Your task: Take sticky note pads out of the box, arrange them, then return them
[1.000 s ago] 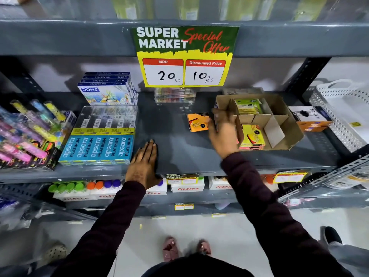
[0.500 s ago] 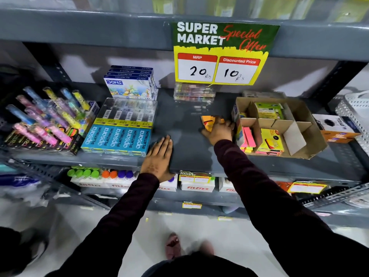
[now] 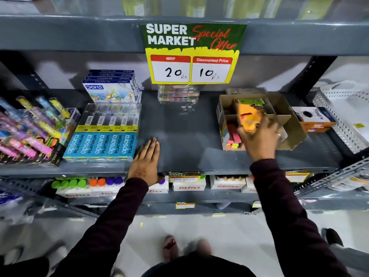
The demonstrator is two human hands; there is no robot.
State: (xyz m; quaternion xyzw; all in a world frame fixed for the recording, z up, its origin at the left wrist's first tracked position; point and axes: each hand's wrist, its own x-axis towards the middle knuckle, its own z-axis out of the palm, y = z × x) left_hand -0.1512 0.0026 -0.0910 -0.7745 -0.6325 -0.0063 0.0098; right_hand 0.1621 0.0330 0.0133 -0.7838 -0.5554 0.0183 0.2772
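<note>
An open cardboard box (image 3: 293,124) sits on the right part of the grey shelf (image 3: 179,140). My right hand (image 3: 259,138) grips an orange sticky note pad (image 3: 249,116) and holds it over the box's front compartment. A green pad (image 3: 251,102) lies in the back compartment, and pink and yellow pads (image 3: 233,136) are stacked at the box's front left. My left hand (image 3: 146,160) rests flat, palm down, on the shelf's front edge, holding nothing.
Blue Apsara pencil boxes (image 3: 101,144) and DOMS boxes (image 3: 111,92) fill the left of the shelf, with highlighters (image 3: 30,128) further left. A price sign (image 3: 191,54) hangs above. A small orange-and-white box (image 3: 313,118) and a white basket (image 3: 343,116) stand to the right.
My right hand picked the orange pad up from the middle of the shelf and carried it right, over the box. My left hand stayed flat on the shelf.
</note>
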